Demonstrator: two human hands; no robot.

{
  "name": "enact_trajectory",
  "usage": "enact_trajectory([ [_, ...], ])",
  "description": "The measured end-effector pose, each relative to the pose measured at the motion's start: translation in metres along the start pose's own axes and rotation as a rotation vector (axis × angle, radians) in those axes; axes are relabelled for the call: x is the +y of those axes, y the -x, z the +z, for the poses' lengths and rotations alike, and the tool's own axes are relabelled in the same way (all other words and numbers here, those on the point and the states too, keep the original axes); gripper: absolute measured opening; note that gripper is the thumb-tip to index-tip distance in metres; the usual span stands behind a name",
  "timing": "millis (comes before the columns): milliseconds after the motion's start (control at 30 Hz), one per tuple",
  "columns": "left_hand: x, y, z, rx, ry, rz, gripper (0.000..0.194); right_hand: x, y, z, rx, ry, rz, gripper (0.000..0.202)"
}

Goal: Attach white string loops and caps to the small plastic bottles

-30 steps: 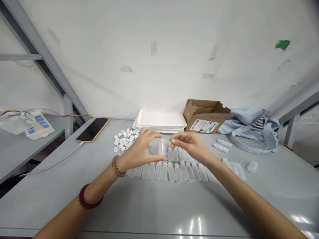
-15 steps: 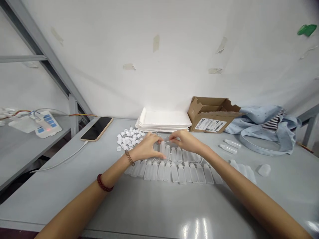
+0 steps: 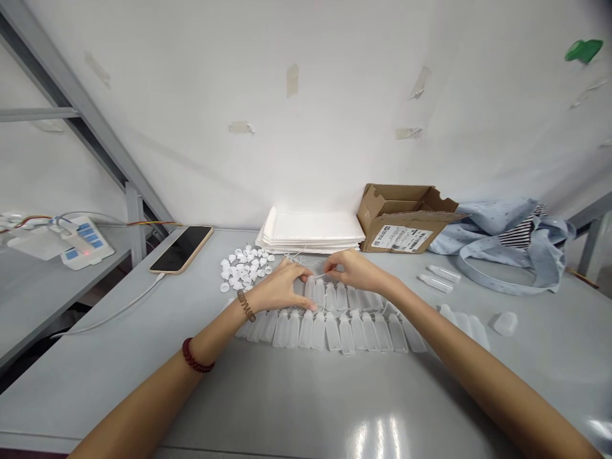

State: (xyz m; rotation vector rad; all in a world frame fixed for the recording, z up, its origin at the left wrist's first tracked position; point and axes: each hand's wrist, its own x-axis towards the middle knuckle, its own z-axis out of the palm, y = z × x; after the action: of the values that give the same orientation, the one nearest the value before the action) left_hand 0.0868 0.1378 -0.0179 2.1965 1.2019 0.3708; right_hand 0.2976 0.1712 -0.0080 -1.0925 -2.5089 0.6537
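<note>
Two rows of small translucent plastic bottles lie on the grey table. My left hand (image 3: 282, 287) is curled around a bottle (image 3: 310, 290) at the left end of the back row, thumb near its base and fingertips by its neck. Beside that neck, my right hand (image 3: 356, 270) pinches a thin white cord (image 3: 322, 275) between thumb and fingers. More white cord loops lie among the necks of the front row bottles (image 3: 347, 335). A heap of white caps (image 3: 245, 266) sits left of my left hand.
White padded envelopes (image 3: 313, 233) and an open cardboard box (image 3: 406, 220) stand against the wall. A phone (image 3: 182, 248) on a charging cable lies left. Blue cloth (image 3: 516, 255), two loose bottles (image 3: 437, 280) and more translucent pieces (image 3: 505, 324) are at right.
The whole view has shifted slightly. Both hands keep nearly the same pose at the bottle's neck, with the cord in my right fingers now lying a little differently.
</note>
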Motion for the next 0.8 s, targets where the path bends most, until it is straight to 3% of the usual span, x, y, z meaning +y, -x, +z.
enact_trajectory([
  [600, -0.003, 0.0021, -0.0001, 0.007, 0.037, 0.001, 0.058, 0.0033, -0.0004, 0.0013, -0.067, -0.026, 0.018, 0.026],
  [800, -0.0037, 0.0042, -0.0042, 0.011, -0.002, 0.029, 0.061, 0.0059, -0.0026, 0.0021, 0.014, -0.005, 0.07, 0.029],
])
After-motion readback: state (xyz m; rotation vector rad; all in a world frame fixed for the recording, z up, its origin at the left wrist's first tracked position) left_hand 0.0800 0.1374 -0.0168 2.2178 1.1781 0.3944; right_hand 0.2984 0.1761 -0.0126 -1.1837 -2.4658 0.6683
